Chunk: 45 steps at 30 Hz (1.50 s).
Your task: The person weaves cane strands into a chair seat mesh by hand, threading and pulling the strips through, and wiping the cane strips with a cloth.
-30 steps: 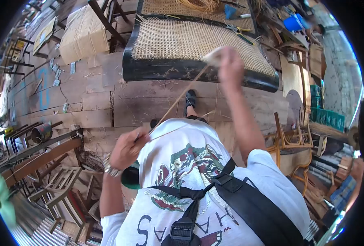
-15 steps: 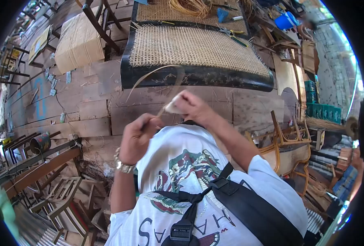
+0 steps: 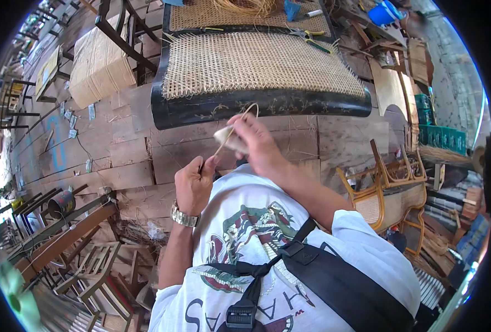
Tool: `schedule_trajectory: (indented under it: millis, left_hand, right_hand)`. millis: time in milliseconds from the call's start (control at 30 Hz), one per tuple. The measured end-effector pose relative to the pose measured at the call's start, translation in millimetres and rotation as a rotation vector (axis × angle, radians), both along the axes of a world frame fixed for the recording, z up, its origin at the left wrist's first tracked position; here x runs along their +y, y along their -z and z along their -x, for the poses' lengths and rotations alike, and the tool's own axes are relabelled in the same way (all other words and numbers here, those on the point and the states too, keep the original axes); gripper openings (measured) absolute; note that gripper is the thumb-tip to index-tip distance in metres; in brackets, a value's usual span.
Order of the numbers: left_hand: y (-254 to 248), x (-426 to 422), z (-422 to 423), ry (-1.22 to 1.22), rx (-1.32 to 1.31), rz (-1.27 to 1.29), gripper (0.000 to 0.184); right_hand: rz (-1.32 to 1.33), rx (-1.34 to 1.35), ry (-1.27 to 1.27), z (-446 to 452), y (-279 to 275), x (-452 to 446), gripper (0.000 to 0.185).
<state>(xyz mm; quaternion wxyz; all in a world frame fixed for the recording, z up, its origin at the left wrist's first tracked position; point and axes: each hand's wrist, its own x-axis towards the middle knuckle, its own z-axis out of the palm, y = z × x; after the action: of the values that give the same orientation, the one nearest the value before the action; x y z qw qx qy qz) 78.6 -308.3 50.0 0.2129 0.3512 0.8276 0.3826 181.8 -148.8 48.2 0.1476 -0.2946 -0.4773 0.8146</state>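
My left hand (image 3: 194,181), with a metal watch on its wrist, pinches one end of a thin cane strip (image 3: 256,107) in front of my chest. Just right of it, my right hand (image 3: 256,145) is closed on a folded whitish cloth (image 3: 221,134), slightly blurred. The strip passes by the cloth and bends in a small loop above the right fingers. Beyond both hands lies a woven cane panel (image 3: 262,63) on a black curved frame (image 3: 256,105), loose strand ends along its sides.
Yellow-handled pliers (image 3: 310,36) and another pair (image 3: 211,30) lie on the panel, with a cane bundle (image 3: 246,6) at the back. Cardboard covers a seat (image 3: 102,66) at left. Wooden chair frames (image 3: 386,188) stand at right, and a metal can (image 3: 61,205) at lower left.
My right hand has moved up with the cloth, farther from the left hand. The long arc of cane strip has become a small loop. My left hand has turned and shifted slightly right.
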Motion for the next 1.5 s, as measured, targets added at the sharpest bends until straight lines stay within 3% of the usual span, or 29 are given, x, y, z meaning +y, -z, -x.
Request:
schedule_trajectory:
  millis: [67,133,233,300,333,367,400,433,467,500,567,600,667,733,800,833,900,967,1000,1067,1167,1200,1267,1333,1433,1500]
  left_hand:
    - [4.8,2.6,0.1,-0.048,-0.168,-0.044,0.043]
    - [30.4,-13.7,3.9,-0.118,-0.027,0.077,0.037]
    - [131.4,-106.0,11.0,-0.293,0.158,0.450,0.028]
    - [165.7,-193.9,0.6,-0.388,0.071,0.986,0.029]
    - [189.5,-255.0,-7.5,-0.304,0.004,1.148,0.037]
    - [201.2,-299.5,-21.9,-0.370,-0.114,1.291,0.042]
    - [232.9,-362.6,-36.8,-0.460,-0.220,1.215,0.042]
    - [258.2,-416.8,-50.4,-0.553,-0.320,1.137,0.042]
    - [229.9,-388.3,-58.5,-0.710,-0.474,0.978,0.040]
    - [200.8,-359.6,-67.4,-0.883,-0.618,0.801,0.038]
    - [113.7,-257.0,-68.9,-1.126,-0.831,0.578,0.025]
    - [106.0,-233.4,-65.4,-1.136,-0.836,0.591,0.025]
    - [96.8,-201.4,-64.0,-1.093,-0.785,0.298,0.026]
    - [75.6,-139.9,-55.7,-0.852,-0.355,0.182,0.022]
    - [29.4,-66.2,-31.8,-0.914,-0.443,0.025,0.017]
    - [2.6,-30.5,-19.1,-0.908,-0.512,-0.048,0.015]
    - [-31.0,26.7,3.5,-0.843,-0.587,-0.211,0.019]
    - [-44.5,77.6,23.2,-0.724,-0.605,-0.333,0.021]
    - [-46.5,98.4,29.3,-0.671,-0.617,-0.365,0.021]
    - [-38.8,120.6,36.0,-0.580,-0.672,-0.421,0.018]
    - [-40.0,111.5,61.7,-0.477,-0.713,-0.474,0.014]
    - [-39.9,104.0,71.8,-0.466,-0.701,-0.477,0.013]
    - [-28.9,85.6,100.4,-0.531,-0.706,-0.512,0.016]
    - [-19.1,65.3,132.1,-0.637,-0.599,-0.455,0.020]
    - [8.3,38.4,178.7,-0.635,-0.644,-0.444,0.025]
    - [24.1,28.8,203.6,-0.607,-0.642,-0.445,0.024]
  right_hand:
    - [0.348,0.205,0.102,2.1,6.8,38.2,0.017]
    - [0.436,0.215,0.186,7.2,2.9,85.2,0.018]
    - [0.547,0.321,0.240,8.5,13.8,186.4,0.023]
    - [0.443,0.277,0.364,6.6,6.2,263.5,0.022]
    - [0.266,0.184,0.476,12.6,-0.8,289.5,0.025]
    - [0.087,0.090,0.586,18.1,-1.9,314.2,0.029]
    - [0.096,0.086,0.586,18.4,11.4,344.1,0.029]
    - [-0.188,-0.147,0.444,16.4,34.7,374.4,0.030]
    - [-0.470,-0.371,0.284,18.6,59.7,401.6,0.033]
    - [-0.463,-0.372,0.273,25.2,86.0,425.3,0.033]
    - [-0.812,-0.608,-0.073,36.9,129.5,461.5,0.046]
    - [-0.803,-0.614,-0.087,43.4,132.3,467.9,0.046]
    - [-1.073,-0.589,-0.105,64.8,122.7,468.5,0.052]
    - [-1.125,-0.728,-0.082,84.5,112.4,458.4,0.056]
    - [-1.480,-0.670,0.157,96.2,97.7,431.8,0.056]
    - [-1.318,-0.560,0.107,102.5,68.9,397.5,0.053]
    - [-0.747,-0.331,-0.099,104.4,13.8,314.9,0.056]
    - [-0.406,-0.055,-0.322,100.8,9.6,238.6,0.056]
    - [-0.363,0.016,-0.415,96.1,22.1,200.9,0.051]
    - [0.183,0.131,-0.584,77.9,-6.7,149.8,0.039]
    - [0.042,-0.066,-0.705,51.4,-15.2,146.9,0.026]
    - [-0.241,-0.093,-0.645,39.9,-13.2,153.1,0.021]
    - [-0.403,-0.165,-0.562,7.6,-0.8,172.0,0.017]
    - [-0.327,-0.404,-0.508,-30.7,-7.3,190.4,0.018]
    - [-0.597,-0.562,-0.441,-89.6,-17.7,197.9,0.017]
    - [-0.624,-0.695,-0.387,-123.4,-25.5,193.6,0.017]
